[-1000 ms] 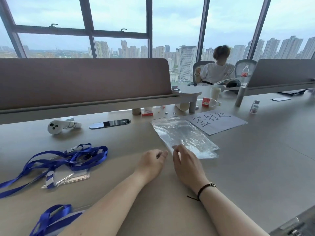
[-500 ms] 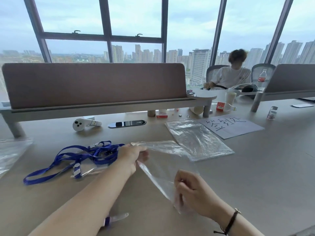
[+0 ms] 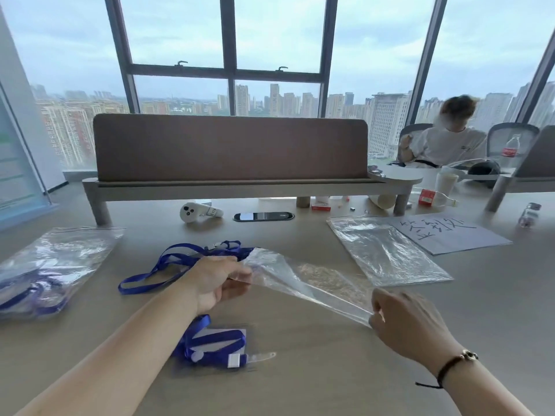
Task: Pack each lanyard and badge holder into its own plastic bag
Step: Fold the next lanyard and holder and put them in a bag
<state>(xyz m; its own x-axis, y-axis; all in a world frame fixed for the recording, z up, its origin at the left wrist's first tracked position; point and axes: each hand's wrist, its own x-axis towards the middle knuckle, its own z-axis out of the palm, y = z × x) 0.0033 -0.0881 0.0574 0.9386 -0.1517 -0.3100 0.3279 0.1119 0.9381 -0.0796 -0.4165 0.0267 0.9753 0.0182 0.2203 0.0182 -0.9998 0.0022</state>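
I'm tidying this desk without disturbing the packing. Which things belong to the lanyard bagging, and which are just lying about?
Part of the job:
held bag, in left hand and right hand
loose lanyard
lanyard with badge holder
spare bags
filled bags

Lying about:
white controller
paper sheet
small red box
lying bottle
small jar

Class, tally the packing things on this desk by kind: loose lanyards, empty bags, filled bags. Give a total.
Loose blue lanyards: 2
Empty plastic bags: 2, the held bag and the bag stack, whose layers can't be told apart
Filled bags: 1
Total: 5
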